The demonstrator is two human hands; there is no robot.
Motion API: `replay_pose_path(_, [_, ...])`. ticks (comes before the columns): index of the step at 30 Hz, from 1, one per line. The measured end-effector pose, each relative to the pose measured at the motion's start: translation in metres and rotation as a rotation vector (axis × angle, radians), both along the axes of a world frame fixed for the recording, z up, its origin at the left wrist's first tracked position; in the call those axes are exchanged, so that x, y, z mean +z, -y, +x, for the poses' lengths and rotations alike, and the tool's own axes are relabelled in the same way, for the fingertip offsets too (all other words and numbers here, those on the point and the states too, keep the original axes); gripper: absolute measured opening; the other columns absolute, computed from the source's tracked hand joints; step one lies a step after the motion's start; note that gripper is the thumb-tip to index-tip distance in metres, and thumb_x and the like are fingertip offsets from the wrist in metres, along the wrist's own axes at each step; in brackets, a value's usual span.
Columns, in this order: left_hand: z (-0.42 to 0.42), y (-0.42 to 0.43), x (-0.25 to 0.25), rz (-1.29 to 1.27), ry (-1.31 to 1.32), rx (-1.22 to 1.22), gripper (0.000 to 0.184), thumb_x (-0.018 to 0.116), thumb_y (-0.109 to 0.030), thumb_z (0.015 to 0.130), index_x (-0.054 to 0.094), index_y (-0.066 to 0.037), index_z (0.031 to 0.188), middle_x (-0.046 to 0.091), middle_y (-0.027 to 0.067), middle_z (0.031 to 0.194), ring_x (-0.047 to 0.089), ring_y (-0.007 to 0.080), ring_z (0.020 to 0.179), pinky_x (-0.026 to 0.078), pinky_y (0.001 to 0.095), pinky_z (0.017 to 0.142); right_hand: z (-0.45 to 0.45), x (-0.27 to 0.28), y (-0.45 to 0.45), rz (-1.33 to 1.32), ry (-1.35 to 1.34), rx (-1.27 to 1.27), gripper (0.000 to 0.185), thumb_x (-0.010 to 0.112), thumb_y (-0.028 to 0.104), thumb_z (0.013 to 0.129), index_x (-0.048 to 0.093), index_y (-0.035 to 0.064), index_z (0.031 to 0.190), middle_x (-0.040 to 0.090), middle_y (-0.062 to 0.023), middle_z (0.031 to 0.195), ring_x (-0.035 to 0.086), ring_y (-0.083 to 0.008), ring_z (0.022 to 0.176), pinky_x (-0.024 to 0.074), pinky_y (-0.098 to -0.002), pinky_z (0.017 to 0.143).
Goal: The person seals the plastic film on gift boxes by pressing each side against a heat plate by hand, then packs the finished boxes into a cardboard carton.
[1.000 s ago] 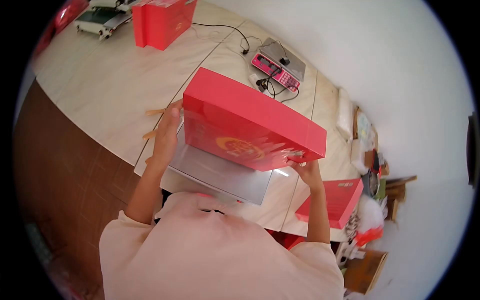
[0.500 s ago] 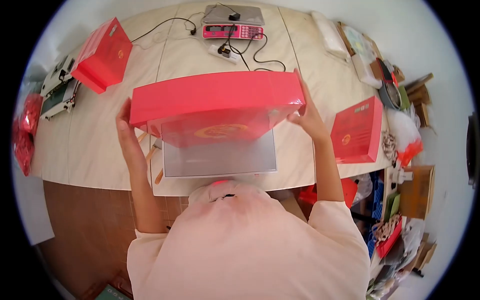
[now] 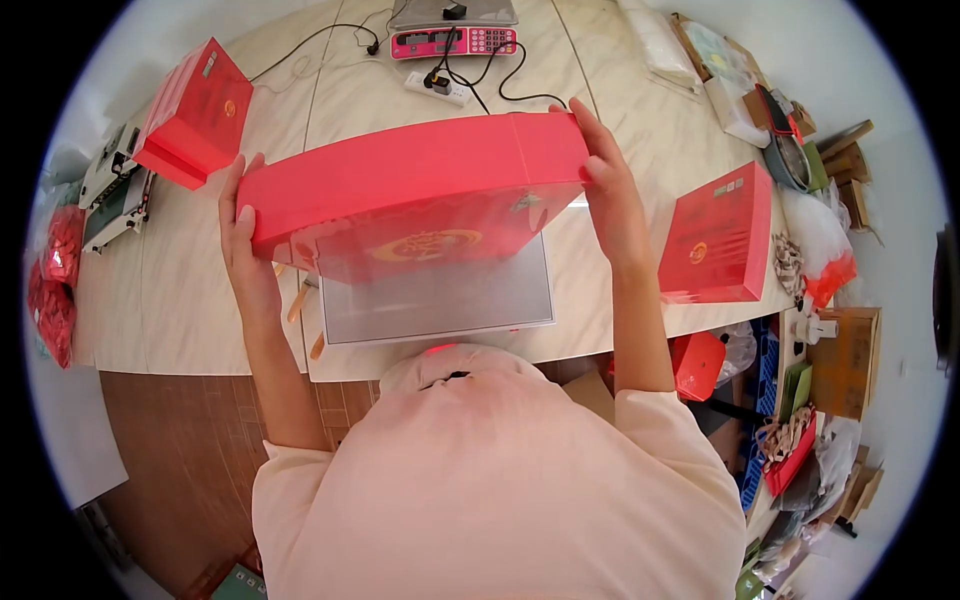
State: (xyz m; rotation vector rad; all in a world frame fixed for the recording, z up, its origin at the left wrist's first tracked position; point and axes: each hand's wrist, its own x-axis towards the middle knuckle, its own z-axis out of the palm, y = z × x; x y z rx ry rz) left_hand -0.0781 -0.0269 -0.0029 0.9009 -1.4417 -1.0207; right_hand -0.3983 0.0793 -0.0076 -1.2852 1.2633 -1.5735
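A large red gift box [image 3: 405, 185] with a gold emblem and shiny clear film is held up between my hands, tilted so one long side faces up. My left hand [image 3: 245, 235] grips its left end, thumb on the near side. At the right end my right hand [image 3: 608, 185] grips the corner, fingers over the top and thumb in front. Below the box lies a rectangular grey plate [image 3: 440, 305] with a pale rim, its far part hidden by the box. Wooden-handled tools [image 3: 298, 300] lie beside the plate's left edge.
Another red box [image 3: 715, 235] lies on the table at right, and stacked red boxes [image 3: 198, 115] stand at far left near a machine [image 3: 120, 185]. A pink-fronted scale [image 3: 455, 42], a power strip [image 3: 437, 88] and black cables are at the back. Shelves with clutter line the right.
The held box has tilted more, its right end raised, and sits slightly higher in view. My right hand has shifted up along the corner. The whole view has moved a little.
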Motion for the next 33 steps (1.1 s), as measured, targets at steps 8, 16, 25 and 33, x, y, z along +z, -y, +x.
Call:
replay_pose_path(8, [-0.004, 0.0, -0.004, 0.033, -0.116, -0.027, 0.057, 0.041, -0.03, 0.088, 0.037, -0.005, 0.139, 0.04, 0.0173, 0.141, 0.034, 0.0262, 0.134, 0.026, 0.0385, 0.11, -0.003, -0.004, -0.004, -0.018, 0.048, 0.099, 0.075, 0.042, 0.038, 0.085, 0.02, 0.0025, 0.147, 0.028, -0.0149, 0.149, 0.027, -0.0251, 0.137, 0.0193, -0.0354, 0.111])
replay_pose_path(16, [-0.005, 0.003, -0.01, 0.052, -0.17, -0.015, 0.06, 0.043, -0.035, 0.086, 0.038, -0.004, 0.137, 0.041, 0.0176, 0.139, 0.036, 0.0261, 0.133, 0.028, 0.0378, 0.109, 0.006, -0.013, 0.001, -0.045, 0.12, -0.007, 0.081, 0.051, 0.052, 0.084, 0.027, 0.0035, 0.144, 0.035, -0.0121, 0.144, 0.032, -0.022, 0.134, 0.0246, -0.0348, 0.108])
replay_pose_path(25, [-0.012, 0.002, -0.01, 0.045, -0.166, 0.035, 0.06, 0.042, -0.04, 0.088, 0.039, -0.003, 0.136, 0.045, 0.0181, 0.136, 0.045, 0.025, 0.124, 0.034, 0.035, 0.104, 0.029, -0.012, 0.014, -0.093, 0.175, -0.228, 0.055, 0.043, 0.035, 0.092, 0.038, 0.0037, 0.136, 0.045, -0.0095, 0.127, 0.044, -0.0187, 0.116, 0.0333, -0.0282, 0.097])
replay_pose_path(33, [-0.015, 0.008, -0.031, 0.152, -0.355, 0.065, 0.055, 0.037, -0.041, 0.09, 0.046, -0.003, 0.128, 0.051, 0.0101, 0.126, 0.048, 0.0217, 0.119, 0.036, 0.0349, 0.101, 0.01, -0.016, 0.029, -0.331, -0.198, -0.347, 0.046, 0.038, 0.034, 0.095, 0.058, -0.0025, 0.113, 0.056, -0.0124, 0.107, 0.052, -0.0205, 0.102, 0.0379, -0.0301, 0.092])
